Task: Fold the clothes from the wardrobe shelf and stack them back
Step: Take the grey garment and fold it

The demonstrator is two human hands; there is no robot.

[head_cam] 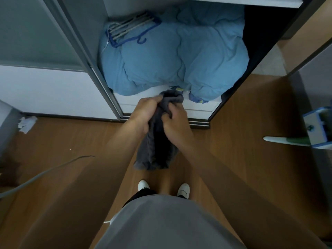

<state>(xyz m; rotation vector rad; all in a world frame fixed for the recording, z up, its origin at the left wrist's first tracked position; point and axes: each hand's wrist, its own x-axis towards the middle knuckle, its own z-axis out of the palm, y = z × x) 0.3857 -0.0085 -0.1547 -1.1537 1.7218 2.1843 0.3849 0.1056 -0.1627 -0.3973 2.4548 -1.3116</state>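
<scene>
A dark grey garment [155, 151] hangs bunched between my two hands, in front of the open wardrobe. My left hand [143, 115] grips its upper left part, and my right hand [175, 125] grips it just to the right, both fists closed on the cloth. The lower end of the garment dangles above the wooden floor and my white shoes [143, 185]. Behind the hands, a bulky light blue duvet [172, 58] fills the wardrobe shelf [129, 100].
Blue and grey hangers [129, 28] lie on the duvet's left. A sliding wardrobe door [41, 56] stands at left. Crumpled white paper [27, 124] and a grey cable [45, 172] lie on the floor at left. A blue and white object [316, 130] sits at the right edge.
</scene>
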